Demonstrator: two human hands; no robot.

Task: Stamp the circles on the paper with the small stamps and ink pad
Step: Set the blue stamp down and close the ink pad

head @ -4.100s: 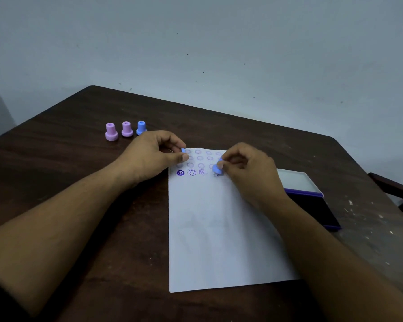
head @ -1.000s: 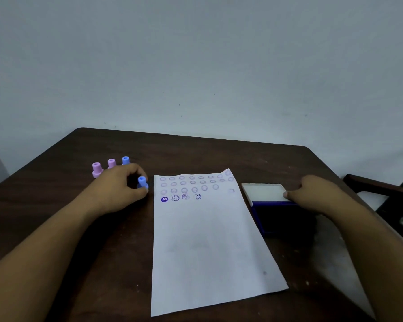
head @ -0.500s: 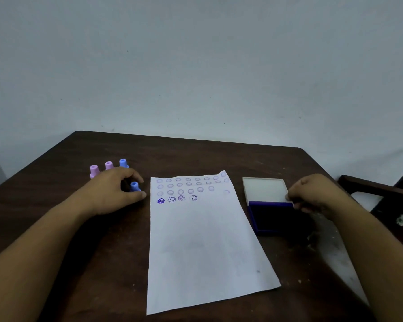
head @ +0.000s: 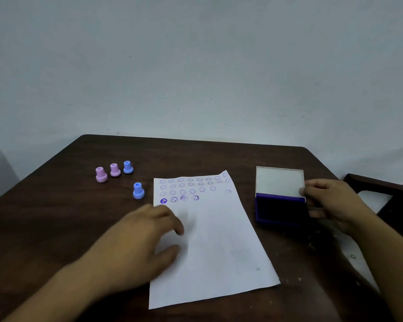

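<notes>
A white paper lies on the dark table, with rows of faint circles at its far end and several inked stamps in the nearest row. A blue stamp stands alone just left of the paper. Two pink stamps and another blue stamp stand in a row farther left. My left hand is empty, fingers apart, over the paper's left edge. The purple ink pad sits right of the paper with its lid raised. My right hand grips the lid's right edge.
The dark wooden table ends at a pale wall behind. A dark chair stands off the table's right side. Pale scuffs mark the table's right front part.
My left hand has let go of the blue stamp, leaving it upright beside the paper, and drawn back over the paper. My right hand stays at the ink pad lid.
</notes>
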